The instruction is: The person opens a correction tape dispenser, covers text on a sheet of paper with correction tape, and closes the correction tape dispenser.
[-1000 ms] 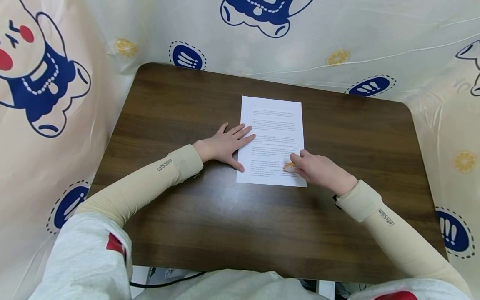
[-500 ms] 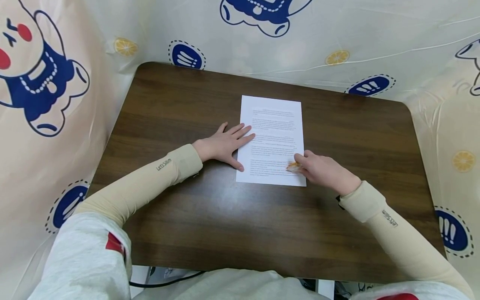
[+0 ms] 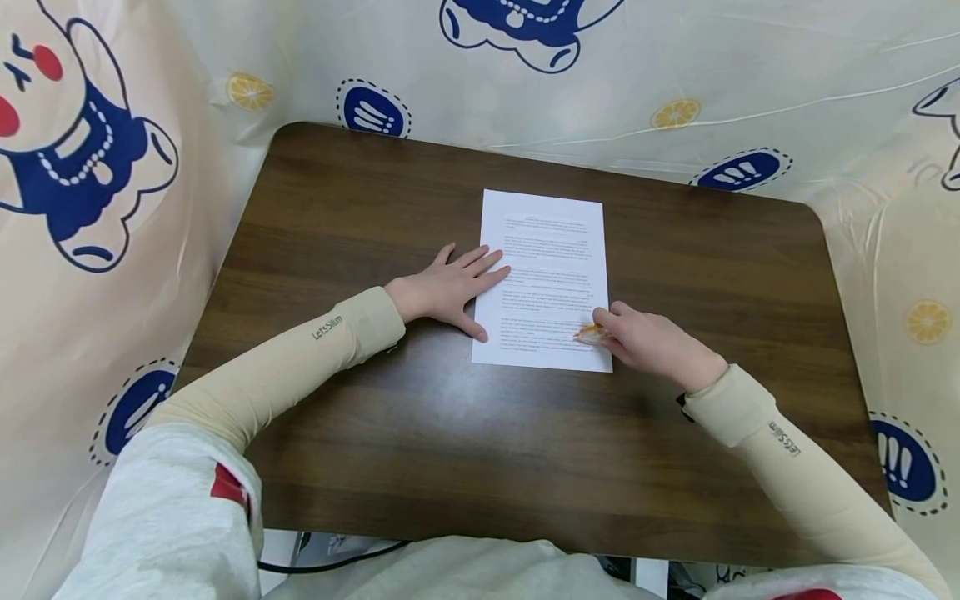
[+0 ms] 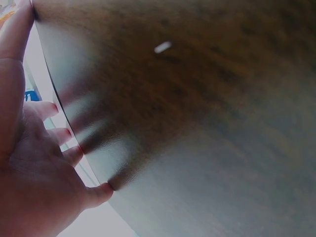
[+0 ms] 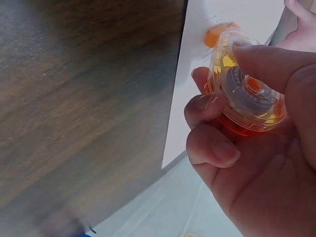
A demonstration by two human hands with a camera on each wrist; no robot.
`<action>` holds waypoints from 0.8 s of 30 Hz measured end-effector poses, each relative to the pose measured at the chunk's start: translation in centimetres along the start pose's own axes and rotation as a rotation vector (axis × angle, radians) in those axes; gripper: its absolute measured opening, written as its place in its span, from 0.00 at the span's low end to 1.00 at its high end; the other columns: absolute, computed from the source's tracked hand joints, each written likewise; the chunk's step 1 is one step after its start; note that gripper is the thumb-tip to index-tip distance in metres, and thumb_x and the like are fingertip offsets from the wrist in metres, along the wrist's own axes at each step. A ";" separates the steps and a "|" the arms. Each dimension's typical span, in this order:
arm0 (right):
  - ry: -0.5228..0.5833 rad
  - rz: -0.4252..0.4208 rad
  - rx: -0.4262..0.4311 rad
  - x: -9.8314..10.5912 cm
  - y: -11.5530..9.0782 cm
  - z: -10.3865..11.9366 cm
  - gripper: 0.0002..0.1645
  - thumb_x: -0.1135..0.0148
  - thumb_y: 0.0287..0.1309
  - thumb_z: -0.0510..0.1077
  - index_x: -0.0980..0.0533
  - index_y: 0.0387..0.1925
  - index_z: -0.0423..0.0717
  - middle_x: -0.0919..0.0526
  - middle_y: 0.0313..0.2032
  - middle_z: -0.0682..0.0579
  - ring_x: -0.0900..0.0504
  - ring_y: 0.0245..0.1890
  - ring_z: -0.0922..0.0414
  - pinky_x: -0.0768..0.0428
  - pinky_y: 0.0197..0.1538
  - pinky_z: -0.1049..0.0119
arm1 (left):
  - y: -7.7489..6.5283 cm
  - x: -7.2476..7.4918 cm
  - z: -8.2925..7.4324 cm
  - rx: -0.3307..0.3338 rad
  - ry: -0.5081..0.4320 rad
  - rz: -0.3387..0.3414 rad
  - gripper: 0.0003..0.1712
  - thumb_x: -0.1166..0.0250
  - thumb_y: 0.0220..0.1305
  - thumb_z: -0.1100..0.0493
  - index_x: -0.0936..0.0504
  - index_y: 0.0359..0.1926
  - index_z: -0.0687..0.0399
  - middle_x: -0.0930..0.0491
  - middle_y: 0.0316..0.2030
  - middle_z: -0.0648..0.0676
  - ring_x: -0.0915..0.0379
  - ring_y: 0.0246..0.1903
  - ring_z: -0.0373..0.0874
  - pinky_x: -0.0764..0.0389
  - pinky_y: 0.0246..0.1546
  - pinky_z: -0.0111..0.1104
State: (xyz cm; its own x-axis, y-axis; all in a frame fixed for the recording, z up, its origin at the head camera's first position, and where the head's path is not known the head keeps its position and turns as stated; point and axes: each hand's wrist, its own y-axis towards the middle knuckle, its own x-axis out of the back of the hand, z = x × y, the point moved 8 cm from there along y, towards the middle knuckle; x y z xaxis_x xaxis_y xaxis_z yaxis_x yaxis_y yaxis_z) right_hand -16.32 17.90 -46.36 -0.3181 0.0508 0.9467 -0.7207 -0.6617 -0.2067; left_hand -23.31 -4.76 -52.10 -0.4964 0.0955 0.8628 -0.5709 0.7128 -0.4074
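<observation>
A sheet of printed paper (image 3: 540, 207) lies flat on the brown table, its lines of text appearing upside down in the head view. My left hand (image 3: 450, 290) rests with fingers spread over the paper's left edge. Near the lower right of the sheet, my right hand (image 3: 656, 343) grips a correction tape dispenser (image 5: 249, 91) between thumb and curled fingers. The dispenser has a clear case, a grey reel and orange parts; its orange tip (image 5: 217, 34) points at the text. From above, only the front of the correction tape dispenser (image 3: 589, 334) shows. Whether its tip touches the paper, I cannot tell.
The wooden table (image 3: 360, 200) reaches well beyond the sheet on every side. A printed curtain (image 3: 525, 108) hangs along its back and sides. Below the near edge runs a black cable (image 3: 337, 570).
My right hand has shifted slightly to the right with the correction tape dispenser, mostly in the first half second. The left hand and paper stay in place.
</observation>
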 end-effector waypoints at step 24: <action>-0.017 0.016 -0.056 0.0 -0.8 -1.4 0.19 0.26 0.61 0.36 0.25 0.49 0.39 0.25 0.32 0.45 0.34 0.18 0.58 0.35 0.22 0.65 | -0.2 0.3 -0.2 -0.007 -0.004 -0.004 0.69 0.33 0.58 0.23 0.59 0.85 0.45 0.68 0.84 0.54 0.75 0.83 0.54 0.67 0.74 0.65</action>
State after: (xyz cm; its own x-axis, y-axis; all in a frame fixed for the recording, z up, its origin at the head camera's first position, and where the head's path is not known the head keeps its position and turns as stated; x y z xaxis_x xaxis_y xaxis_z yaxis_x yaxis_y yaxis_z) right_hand -16.60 19.45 -46.50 -0.3196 0.0279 0.9471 -0.7491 -0.6195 -0.2346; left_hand -23.22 -4.74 -51.76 -0.4968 0.0901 0.8632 -0.5682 0.7180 -0.4020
